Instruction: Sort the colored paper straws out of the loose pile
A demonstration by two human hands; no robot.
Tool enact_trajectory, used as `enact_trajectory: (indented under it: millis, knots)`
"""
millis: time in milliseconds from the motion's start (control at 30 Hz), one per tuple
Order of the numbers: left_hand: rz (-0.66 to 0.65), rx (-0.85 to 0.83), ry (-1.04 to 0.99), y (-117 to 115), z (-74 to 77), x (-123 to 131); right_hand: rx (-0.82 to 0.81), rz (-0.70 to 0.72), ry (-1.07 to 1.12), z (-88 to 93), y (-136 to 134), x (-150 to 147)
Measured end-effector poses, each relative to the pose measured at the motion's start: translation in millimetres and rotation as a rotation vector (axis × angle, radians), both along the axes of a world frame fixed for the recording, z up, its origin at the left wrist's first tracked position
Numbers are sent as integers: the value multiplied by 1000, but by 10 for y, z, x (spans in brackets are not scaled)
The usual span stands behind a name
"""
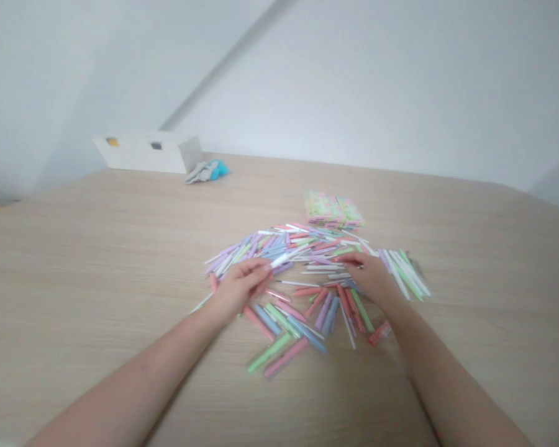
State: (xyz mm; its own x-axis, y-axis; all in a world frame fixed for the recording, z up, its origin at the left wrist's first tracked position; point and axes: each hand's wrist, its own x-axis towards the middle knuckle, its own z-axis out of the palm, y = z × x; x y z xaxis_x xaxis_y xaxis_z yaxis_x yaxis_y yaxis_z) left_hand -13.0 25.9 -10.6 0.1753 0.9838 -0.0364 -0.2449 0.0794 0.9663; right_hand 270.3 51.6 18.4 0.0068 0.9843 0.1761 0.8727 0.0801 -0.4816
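Observation:
A wide scatter of pastel pens and pen parts (307, 273) in pink, green, blue, purple and white lies on the wooden table (97, 248). My left hand (240, 288) rests at the left side of the pile, fingers pinched on a white pen piece (279, 261). My right hand (370, 276) lies over the right side of the pile, fingers curled down onto thin refills (326, 268); what they grip is blurred. Coloured barrels (289, 323) lie between my wrists.
A stack of green and pink packets (333, 210) sits just behind the pile. At the far left stand a white box (144, 152) and a grey and blue cloth-like bundle (207, 171). A pale wall rises behind the table.

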Motion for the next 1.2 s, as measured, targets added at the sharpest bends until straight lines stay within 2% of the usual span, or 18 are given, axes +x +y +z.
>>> enact_trajectory:
  millis: [367, 767, 900, 1100, 1200]
  knots:
    - [-11, 8, 15, -21, 38, 13, -83, 137, -207, -62, 13, 29]
    - [-32, 5, 22, -19, 25, 8, -32, 285, -194, -95, 61, 5]
    - [-33, 3, 20, -18, 25, 10, 8, 225, -120, -42, 30, 11]
    - [-7, -29, 2, -41, 72, 31, -54, 50, 370, 113, 18, 120]
    - [0, -43, 6, -53, 93, 38, -73, -8, 387, 132, 25, 212]
